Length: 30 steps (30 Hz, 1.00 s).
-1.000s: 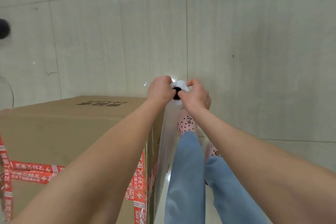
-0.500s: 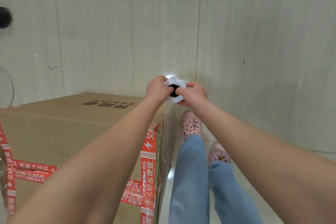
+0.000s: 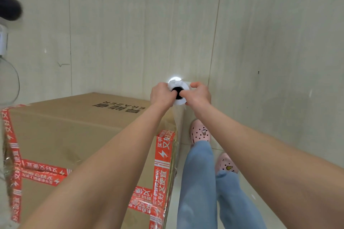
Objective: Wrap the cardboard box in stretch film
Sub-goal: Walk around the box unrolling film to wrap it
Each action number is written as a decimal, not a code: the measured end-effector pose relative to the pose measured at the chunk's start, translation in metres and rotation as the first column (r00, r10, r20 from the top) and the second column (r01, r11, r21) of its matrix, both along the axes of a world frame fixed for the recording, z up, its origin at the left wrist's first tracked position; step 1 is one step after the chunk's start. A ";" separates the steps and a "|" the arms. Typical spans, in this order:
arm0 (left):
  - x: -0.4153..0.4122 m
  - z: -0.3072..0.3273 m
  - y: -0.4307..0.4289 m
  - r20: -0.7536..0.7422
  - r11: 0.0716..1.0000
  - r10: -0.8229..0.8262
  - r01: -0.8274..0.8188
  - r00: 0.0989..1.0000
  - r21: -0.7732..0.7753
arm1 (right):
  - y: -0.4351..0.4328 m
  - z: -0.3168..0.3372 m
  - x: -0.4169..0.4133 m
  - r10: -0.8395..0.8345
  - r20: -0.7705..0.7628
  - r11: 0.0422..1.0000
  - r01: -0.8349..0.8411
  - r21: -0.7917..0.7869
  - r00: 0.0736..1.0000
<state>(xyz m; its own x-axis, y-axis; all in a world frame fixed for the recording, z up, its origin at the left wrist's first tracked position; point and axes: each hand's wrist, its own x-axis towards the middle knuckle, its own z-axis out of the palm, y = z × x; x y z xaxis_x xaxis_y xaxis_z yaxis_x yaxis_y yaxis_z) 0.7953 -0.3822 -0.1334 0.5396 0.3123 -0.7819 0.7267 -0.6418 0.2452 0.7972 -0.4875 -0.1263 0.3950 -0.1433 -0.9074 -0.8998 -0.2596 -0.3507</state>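
Note:
A large cardboard box with red printed tape stands on the floor at the lower left. An upright roll of stretch film is held just past the box's far right corner, seen from its top end with a dark core. My left hand grips the roll from the left and my right hand grips it from the right, thumbs at the core. Clear film runs down from the roll along the box's right side.
Pale floor tiles fill the far side and the right. My legs in blue jeans and pink clogs stand right of the box. A dark object and a thin cable lie at the left edge.
Both hands with the roll have stayed at the box's far right corner. My view has shifted, showing more of the box's top and right-edge tape.

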 end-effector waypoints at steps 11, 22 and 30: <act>0.015 0.016 0.024 0.142 0.903 -0.423 0.403 0.895 0.152 | 0.019 0.014 0.031 0.609 0.180 0.792 -0.585 -0.174 0.772; 0.050 0.006 0.019 0.122 0.964 -0.234 0.214 0.965 0.154 | 0.015 -0.002 0.046 0.396 0.073 0.912 -0.383 -0.143 0.915; 0.052 0.002 0.040 0.013 0.955 0.281 -0.280 0.960 0.100 | 0.043 -0.002 0.090 0.545 0.168 0.837 -0.525 -0.151 0.821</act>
